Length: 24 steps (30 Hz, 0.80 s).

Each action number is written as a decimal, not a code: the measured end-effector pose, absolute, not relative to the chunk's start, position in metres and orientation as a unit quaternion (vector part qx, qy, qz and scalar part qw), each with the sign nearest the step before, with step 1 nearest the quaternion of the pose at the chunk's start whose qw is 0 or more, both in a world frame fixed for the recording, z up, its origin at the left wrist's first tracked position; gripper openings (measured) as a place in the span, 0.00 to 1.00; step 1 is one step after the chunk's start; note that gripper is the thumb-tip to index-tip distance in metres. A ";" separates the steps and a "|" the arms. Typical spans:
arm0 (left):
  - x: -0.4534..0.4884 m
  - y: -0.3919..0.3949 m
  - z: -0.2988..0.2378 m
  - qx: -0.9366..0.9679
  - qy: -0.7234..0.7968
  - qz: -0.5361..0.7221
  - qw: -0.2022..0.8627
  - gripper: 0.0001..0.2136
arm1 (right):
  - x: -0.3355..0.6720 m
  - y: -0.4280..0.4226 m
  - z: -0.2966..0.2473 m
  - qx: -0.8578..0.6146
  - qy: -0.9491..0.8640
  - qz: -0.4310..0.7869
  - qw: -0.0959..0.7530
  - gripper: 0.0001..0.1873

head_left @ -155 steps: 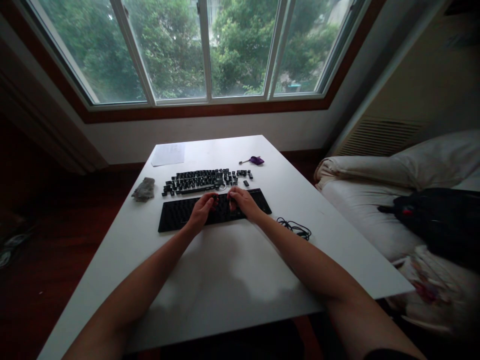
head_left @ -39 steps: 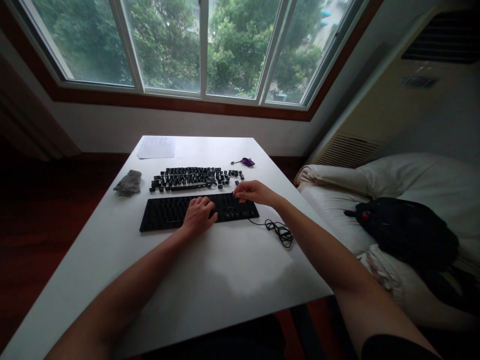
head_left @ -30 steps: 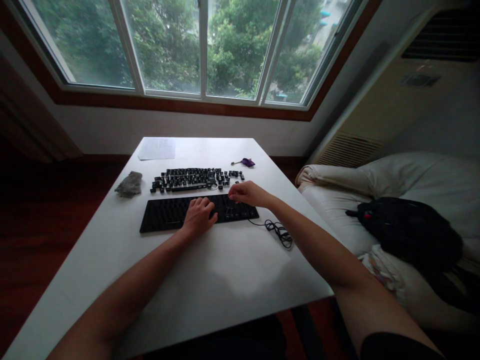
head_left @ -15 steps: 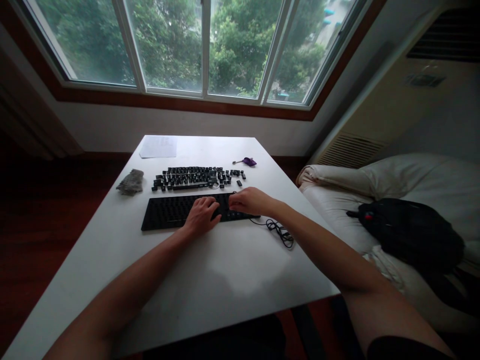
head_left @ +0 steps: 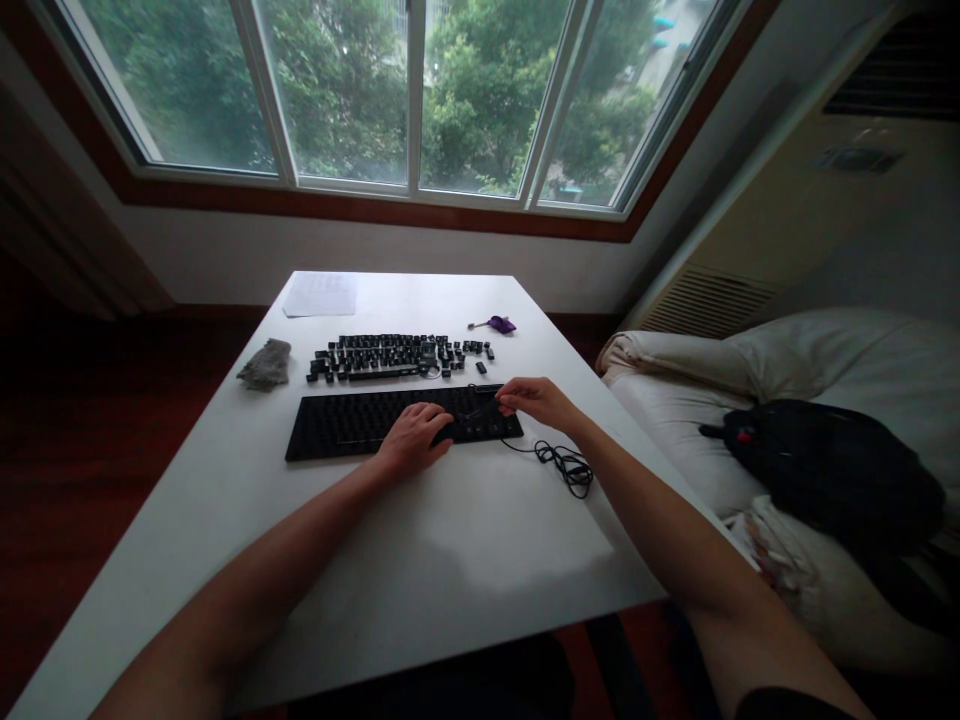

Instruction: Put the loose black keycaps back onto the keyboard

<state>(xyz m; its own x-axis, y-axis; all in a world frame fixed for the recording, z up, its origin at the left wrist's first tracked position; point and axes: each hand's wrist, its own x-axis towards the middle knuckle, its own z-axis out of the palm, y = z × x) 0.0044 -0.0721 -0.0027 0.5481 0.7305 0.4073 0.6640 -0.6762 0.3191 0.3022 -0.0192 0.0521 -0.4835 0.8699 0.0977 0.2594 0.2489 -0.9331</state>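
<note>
A black keyboard with its keycaps off lies across the white table. My left hand rests on its front edge near the middle, fingers spread flat and holding nothing. My right hand hovers over the keyboard's right end, fingertips pinched together and pointing down at the board; what they hold is too small to make out. Rows of loose black keycaps lie just behind the keyboard. One single keycap sits apart from them.
The keyboard's black cable is coiled to the right of it. A purple tool, a grey cloth and a paper sheet lie farther back. A bed with pillows and a black bag stands at the right.
My right hand moved from the loose keycaps back and right onto the keyboard's right end. My left hand stayed on the keyboard. The view shifted slightly.
</note>
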 end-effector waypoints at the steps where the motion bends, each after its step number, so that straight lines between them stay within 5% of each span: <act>1: 0.005 -0.072 -0.003 0.873 0.399 0.269 0.071 0.16 | 0.302 -0.020 0.051 -0.392 -0.717 0.473 0.329 0.20; 13: 0.005 -0.067 -0.001 0.749 0.418 0.459 0.232 0.10 | 0.264 -0.034 0.054 -0.384 -0.682 0.478 0.399 0.19; 24: 0.006 -0.066 -0.002 0.694 0.445 0.478 0.303 0.11 | 0.252 -0.040 0.045 -0.376 -0.701 0.467 0.387 0.16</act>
<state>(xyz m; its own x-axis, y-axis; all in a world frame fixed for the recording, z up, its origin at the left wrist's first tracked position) 0.0059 -0.0663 -0.0021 0.1476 0.9068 0.3949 0.3279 -0.4215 0.8455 0.2520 -0.0400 0.0445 -0.4179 0.8881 0.1914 0.1660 0.2817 -0.9450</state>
